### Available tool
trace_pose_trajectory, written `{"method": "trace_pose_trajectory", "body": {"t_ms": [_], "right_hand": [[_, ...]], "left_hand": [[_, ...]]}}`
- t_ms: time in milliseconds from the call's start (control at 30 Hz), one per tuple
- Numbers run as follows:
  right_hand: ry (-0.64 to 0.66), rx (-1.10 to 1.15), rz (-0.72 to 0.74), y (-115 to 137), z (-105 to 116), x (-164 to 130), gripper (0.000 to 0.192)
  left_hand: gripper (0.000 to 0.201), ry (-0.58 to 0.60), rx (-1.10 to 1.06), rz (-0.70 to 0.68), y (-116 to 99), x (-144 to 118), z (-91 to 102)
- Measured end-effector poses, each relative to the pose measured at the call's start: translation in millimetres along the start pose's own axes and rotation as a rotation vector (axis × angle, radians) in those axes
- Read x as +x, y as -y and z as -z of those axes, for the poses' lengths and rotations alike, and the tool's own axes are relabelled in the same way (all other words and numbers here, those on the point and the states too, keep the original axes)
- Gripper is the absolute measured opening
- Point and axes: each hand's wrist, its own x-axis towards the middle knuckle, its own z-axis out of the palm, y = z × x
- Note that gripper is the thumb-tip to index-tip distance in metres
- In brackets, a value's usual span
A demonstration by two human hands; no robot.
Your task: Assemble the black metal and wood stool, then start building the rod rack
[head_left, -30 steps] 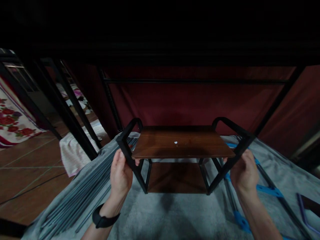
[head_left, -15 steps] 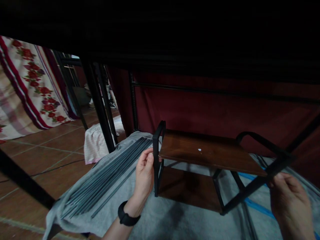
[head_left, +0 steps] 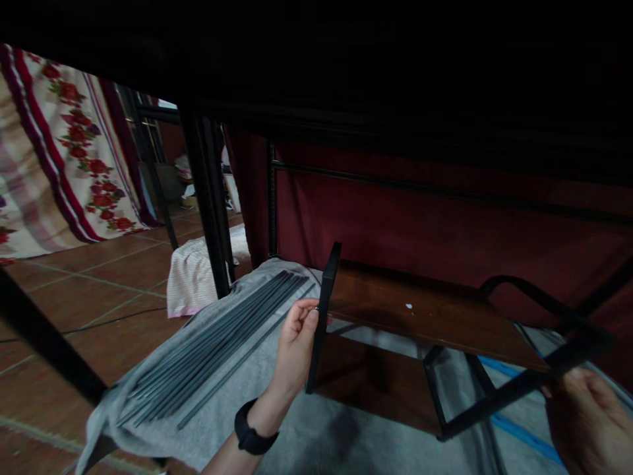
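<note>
A small two-tier shelf rack (head_left: 425,313) with brown wood-look boards and black metal side frames stands on a grey cloth. My left hand (head_left: 297,340), with a black band on the wrist, is closed at the left side frame (head_left: 324,310). Its thumb and forefinger pinch at the frame's outer face, where a tiny shiny spot shows, and a fingertip appears past the frame's edge. My right hand (head_left: 588,409) is closed at the right side frame (head_left: 524,379), by the end of the upper board. That frame leans outward. The right fingertips are dark and partly hidden.
A bundle of grey metal rods (head_left: 222,346) lies on the grey cloth (head_left: 291,435) at left. Blue strips (head_left: 524,432) lie at right. A dark surface hangs overhead, with black posts (head_left: 205,198) at left and a dark red cloth (head_left: 410,224) behind.
The rack's upper part has shifted right, and its left side frame now tilts more to the right. Both hands have moved right with it. The view has also shifted slightly.
</note>
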Motion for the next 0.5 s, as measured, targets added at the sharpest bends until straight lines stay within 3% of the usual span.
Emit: {"method": "trace_pose_trajectory", "body": {"t_ms": [233,500], "right_hand": [[0.018,-0.015,0.007,-3,3,8,0.039],[-0.005,-0.018,0.022,-17,14,28,0.036]], "left_hand": [[0.025,0.069,0.003,0.039,-2,6,6.3],[0.024,0.017,0.019,0.032,-6,8,7.4]]}}
